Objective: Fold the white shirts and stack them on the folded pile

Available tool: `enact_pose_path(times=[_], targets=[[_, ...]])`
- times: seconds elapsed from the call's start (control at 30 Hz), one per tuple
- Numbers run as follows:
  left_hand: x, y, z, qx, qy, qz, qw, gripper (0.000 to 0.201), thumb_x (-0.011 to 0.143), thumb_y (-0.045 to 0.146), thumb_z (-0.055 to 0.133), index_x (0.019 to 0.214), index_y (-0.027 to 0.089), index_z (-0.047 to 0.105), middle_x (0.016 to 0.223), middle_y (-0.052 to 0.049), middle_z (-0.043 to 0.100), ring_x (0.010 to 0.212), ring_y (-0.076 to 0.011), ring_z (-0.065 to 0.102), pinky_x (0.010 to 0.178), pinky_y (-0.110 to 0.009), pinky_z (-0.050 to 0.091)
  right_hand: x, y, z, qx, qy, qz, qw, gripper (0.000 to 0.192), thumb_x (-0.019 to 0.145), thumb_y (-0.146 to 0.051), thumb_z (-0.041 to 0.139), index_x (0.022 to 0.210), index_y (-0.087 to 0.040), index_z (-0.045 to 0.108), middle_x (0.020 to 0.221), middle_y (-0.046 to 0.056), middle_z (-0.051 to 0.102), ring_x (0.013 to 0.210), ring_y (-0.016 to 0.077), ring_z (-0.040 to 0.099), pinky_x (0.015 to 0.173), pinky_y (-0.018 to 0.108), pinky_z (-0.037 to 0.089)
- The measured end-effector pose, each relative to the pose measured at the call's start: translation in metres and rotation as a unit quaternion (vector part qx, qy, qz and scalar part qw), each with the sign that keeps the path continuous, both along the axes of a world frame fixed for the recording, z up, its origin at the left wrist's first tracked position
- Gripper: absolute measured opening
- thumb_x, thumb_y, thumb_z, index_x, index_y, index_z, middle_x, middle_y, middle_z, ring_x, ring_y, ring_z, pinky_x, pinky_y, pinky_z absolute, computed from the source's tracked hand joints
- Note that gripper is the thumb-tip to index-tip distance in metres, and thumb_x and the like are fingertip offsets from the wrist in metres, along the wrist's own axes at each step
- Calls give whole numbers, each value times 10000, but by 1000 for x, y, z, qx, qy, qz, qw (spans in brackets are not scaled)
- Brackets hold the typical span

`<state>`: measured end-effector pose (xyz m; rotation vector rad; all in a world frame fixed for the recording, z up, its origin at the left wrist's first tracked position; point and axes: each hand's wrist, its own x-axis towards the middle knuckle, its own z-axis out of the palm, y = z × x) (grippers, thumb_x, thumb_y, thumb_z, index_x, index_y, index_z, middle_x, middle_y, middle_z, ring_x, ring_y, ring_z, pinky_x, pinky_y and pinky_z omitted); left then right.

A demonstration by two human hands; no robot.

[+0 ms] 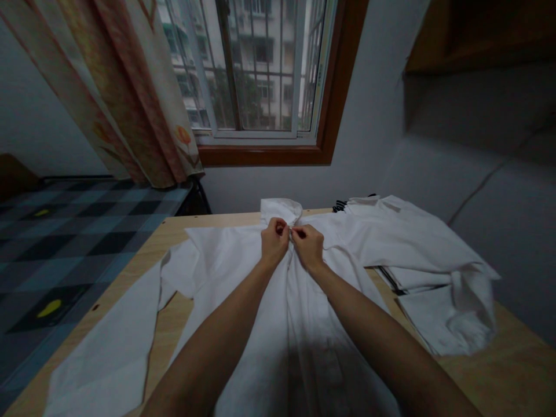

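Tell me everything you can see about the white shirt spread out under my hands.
The white long-sleeved cloth shirt lies flat, front up, on the light wooden table, collar toward the window, one sleeve trailing off toward the near left corner. The left hand and right hand pinch its front opening just below the collar.

The shirt (243, 301) hem runs off the bottom edge; fingertips (290, 230) hide the button.

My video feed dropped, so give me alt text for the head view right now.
Both hands, the left hand and right hand, pinch the front of a white shirt just below its collar, the shirt lying flat on a wooden table. A pile of white garments lies to the right, under a barred window with a patterned curtain.
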<state>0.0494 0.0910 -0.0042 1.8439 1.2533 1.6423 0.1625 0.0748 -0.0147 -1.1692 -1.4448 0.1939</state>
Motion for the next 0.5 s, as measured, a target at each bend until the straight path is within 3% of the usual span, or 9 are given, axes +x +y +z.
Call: enact_pose_path(times=[0.17,0.3,0.5], targets=[[-1,3,-2,9,7,-18,1000,79,788,180,553,837,206,498,730,25,594,669,-124,603,647,-224,464,4,10,-7,-24,91,36,995,133,780,-294,616,757,-181,682,767,38,668,722,206,603,702,302,458],[-2,5,-5,3,26,-41,999,105,739,156,570,793,204,494,706,31,579,653,-121,578,649,-228,454,8,25,-15,-125,224,109,960,184,705,-355,646,736,-175,659,684,12,633,639,178,564,616,272,436],[-4,5,-11,-19,99,-26,995,121,675,109,540,759,196,532,679,25,570,642,-135,542,640,-243,434,11,34,-18,-213,248,185,927,266,653,-415,678,709,-160,631,619,-3,601,537,133,523,528,241,418]])
